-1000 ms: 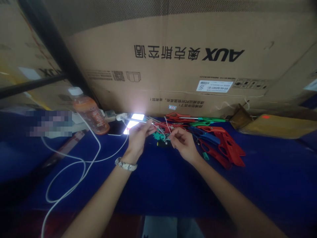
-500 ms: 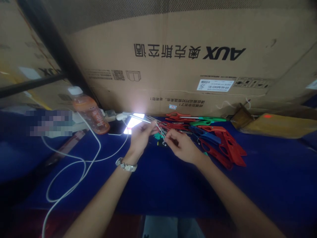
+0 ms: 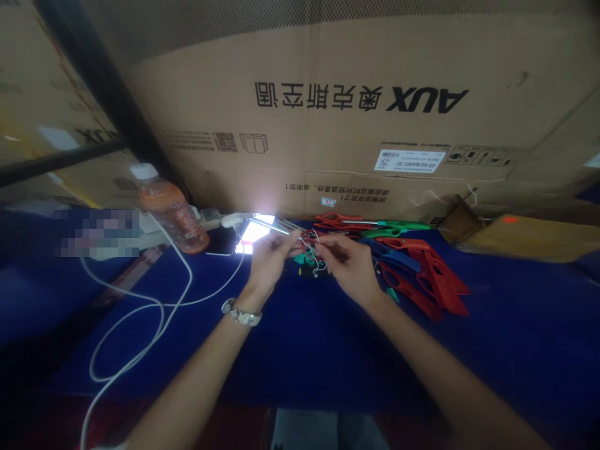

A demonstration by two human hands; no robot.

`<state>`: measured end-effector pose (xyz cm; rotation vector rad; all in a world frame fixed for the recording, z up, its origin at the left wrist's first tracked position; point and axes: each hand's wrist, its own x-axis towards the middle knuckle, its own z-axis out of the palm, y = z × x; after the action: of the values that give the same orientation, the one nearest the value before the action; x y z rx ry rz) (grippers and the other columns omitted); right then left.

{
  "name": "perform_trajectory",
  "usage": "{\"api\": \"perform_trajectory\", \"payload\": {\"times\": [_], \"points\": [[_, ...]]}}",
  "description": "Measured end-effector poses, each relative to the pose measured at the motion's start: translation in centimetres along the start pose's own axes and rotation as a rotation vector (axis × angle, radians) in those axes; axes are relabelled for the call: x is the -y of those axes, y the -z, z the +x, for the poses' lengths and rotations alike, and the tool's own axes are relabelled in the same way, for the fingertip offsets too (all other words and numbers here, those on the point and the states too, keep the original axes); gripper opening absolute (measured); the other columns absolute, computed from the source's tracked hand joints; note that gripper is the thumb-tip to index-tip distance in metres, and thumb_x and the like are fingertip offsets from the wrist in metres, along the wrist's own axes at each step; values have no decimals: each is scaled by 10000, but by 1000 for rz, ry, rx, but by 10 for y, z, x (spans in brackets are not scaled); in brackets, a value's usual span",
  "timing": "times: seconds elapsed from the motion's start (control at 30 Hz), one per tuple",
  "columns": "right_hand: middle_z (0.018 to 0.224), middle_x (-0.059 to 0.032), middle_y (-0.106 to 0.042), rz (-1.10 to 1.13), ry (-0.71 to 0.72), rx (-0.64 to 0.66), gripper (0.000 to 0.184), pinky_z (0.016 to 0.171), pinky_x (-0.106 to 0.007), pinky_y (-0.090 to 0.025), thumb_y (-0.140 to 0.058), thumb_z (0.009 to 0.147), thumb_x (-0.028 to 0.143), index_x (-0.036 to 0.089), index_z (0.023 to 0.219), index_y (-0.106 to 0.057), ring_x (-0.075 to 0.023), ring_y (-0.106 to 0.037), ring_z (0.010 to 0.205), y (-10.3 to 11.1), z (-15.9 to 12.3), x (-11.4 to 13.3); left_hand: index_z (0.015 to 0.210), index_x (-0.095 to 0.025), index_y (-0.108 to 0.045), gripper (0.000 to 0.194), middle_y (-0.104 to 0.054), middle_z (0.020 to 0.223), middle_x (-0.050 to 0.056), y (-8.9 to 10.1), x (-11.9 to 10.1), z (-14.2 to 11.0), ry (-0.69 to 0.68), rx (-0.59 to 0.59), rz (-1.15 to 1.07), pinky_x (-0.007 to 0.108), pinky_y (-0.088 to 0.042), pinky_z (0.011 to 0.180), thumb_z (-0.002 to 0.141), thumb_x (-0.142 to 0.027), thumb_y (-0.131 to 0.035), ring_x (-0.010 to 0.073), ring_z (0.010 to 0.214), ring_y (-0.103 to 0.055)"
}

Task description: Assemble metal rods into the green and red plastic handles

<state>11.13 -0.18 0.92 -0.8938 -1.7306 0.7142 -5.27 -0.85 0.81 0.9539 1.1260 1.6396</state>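
Observation:
My left hand (image 3: 268, 261), with a watch on its wrist, is closed round a thin metal tool (image 3: 274, 227) whose tips point toward the lit phone (image 3: 253, 234). My right hand (image 3: 349, 265) pinches a thin white string (image 3: 317, 265) that loops down between both hands. The two hands nearly touch above a small green piece (image 3: 304, 257) on the blue table (image 3: 300, 350). Just behind and to the right lies a pile of red, green and blue scissors (image 3: 412, 262).
A large cardboard box (image 3: 337, 112) walls off the back. An orange drink bottle (image 3: 169, 209) stands at the left beside a white power strip (image 3: 206, 219). White cables (image 3: 140, 312) loop over the left table. A brown box (image 3: 525, 237) lies at the right.
My right hand has moved left and up toward my left hand, bringing the string with it. The left hand has hardly shifted.

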Motion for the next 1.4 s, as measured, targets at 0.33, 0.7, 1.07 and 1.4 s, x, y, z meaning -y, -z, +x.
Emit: {"api": "perform_trajectory", "payload": {"times": [0.33, 0.7, 1.07, 1.4], "points": [[874, -26, -725, -751, 207, 117, 176, 542, -274, -336, -570, 939, 239, 230, 871, -732, -159, -649, 660, 14, 0, 16, 742, -120, -718, 375, -720, 673, 38, 0, 0, 0, -2, 15, 20, 331, -626, 722, 620, -435, -880, 170, 666, -710], [852, -31, -710, -623, 221, 58, 162, 610, -257, -417, -581, 927, 190, 204, 839, -716, -148, -648, 686, 10, 0, 11, 720, -122, -718, 352, -726, 674, 44, -3, 0, -1, -8, 58, 46, 315, -626, 713, 628, -421, -879, 159, 646, -699], [935, -47, -651, -399, 348, -40, 125, 610, -229, -507, -608, 917, 198, 201, 849, -712, -104, -616, 637, 2, -1, -1, 715, -119, -704, 391, -721, 665, 31, -9, 3, -8, 25, 94, 31, 307, -619, 703, 623, -458, -877, 157, 632, -700], [713, -18, -660, -561, 333, -77, 116, 593, -263, -458, -628, 865, 282, 199, 792, -661, -143, -627, 626, 27, -29, 4, 715, -111, -699, 373, -728, 679, 32, 0, 4, 3, -3, -29, -64, 286, -618, 693, 613, -412, -894, 141, 625, -706]]}}
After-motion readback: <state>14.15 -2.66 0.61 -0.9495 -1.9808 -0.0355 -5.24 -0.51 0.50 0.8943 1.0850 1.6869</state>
